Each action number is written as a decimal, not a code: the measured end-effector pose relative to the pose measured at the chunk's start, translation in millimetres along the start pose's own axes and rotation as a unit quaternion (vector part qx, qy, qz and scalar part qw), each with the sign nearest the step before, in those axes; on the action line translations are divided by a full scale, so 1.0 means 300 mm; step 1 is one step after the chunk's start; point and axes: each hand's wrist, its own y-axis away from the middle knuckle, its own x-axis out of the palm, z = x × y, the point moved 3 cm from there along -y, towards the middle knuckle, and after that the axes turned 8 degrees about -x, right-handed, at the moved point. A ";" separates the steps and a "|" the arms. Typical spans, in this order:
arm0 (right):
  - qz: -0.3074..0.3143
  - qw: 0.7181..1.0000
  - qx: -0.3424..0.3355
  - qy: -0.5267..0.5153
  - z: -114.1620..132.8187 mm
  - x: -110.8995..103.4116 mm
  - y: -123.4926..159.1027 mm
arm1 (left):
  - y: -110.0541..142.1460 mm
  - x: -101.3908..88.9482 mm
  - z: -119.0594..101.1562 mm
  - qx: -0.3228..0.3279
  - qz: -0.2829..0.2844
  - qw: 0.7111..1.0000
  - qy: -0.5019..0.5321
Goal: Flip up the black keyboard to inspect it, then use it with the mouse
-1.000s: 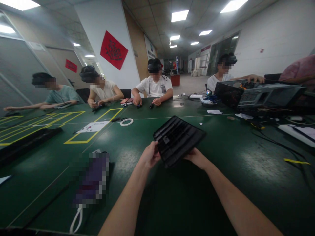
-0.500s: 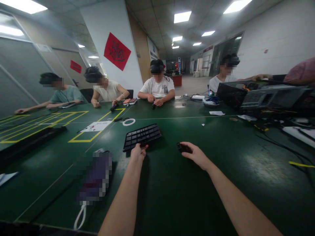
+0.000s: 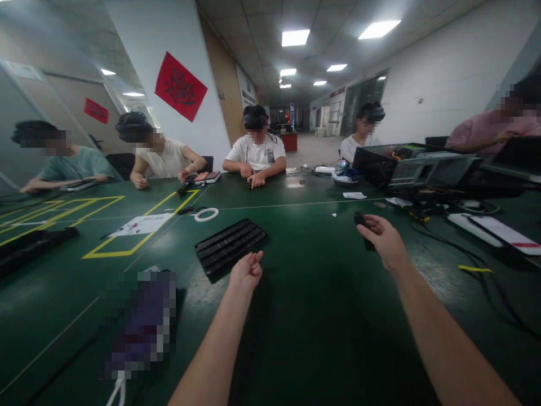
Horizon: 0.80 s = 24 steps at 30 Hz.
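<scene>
A black tray with a grid of compartments (image 3: 230,245) lies on the green table. Beside its near right edge is my left hand (image 3: 247,272), fingers loosely curled and apart, with nothing visible in them. Farther right, my right hand (image 3: 386,239) is closed around a small black object (image 3: 360,219). Fingers cover much of that object, so its kind cannot be made out.
A blurred purple pouch (image 3: 143,316) with a white strap lies at the near left. A white ring (image 3: 207,214) and a paper sheet (image 3: 141,224) are beyond the tray. An opened computer case (image 3: 431,169) stands at the right, near cables. Several people sit around the table.
My left hand has let go of the tray, which now lies on the table. My right hand has moved right and away from me with the small black object. The view has turned right.
</scene>
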 end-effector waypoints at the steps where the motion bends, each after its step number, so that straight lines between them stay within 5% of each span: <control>1: -0.037 0.997 -0.005 0.071 -0.036 -0.065 -0.026 | -0.003 0.005 0.010 0.000 0.002 1.000 -0.004; 5: -0.055 0.925 0.001 0.375 -0.224 -0.286 -0.092 | -0.013 0.012 0.026 0.011 0.006 1.000 -0.015; 8: -0.038 0.873 0.035 0.484 -0.341 -0.377 -0.093 | -0.018 0.006 0.020 0.026 -0.002 0.999 -0.022; 11: -0.054 0.857 0.031 0.511 -0.378 -0.396 -0.064 | -0.021 0.004 0.020 0.044 -0.015 0.998 -0.038; 16: -0.146 0.844 -0.034 0.515 -0.322 -0.380 -0.023 | -0.019 0.015 0.024 0.087 -0.021 0.992 -0.087; 18: -0.130 0.842 -0.018 0.523 -0.316 -0.377 -0.023 | -0.010 0.007 -0.015 0.169 -0.050 0.973 -0.151; 20: -0.094 0.837 0.013 0.538 -0.325 -0.376 -0.027 | 0.018 -0.014 -0.088 0.323 -0.146 0.894 -0.273; 22: -0.055 0.828 0.041 0.556 -0.343 -0.378 -0.029 | 0.059 -0.041 -0.163 0.449 -0.276 0.753 -0.393; 24: -0.023 0.817 0.052 0.573 -0.363 -0.380 -0.032 | 0.083 -0.078 -0.215 0.465 -0.374 0.662 -0.452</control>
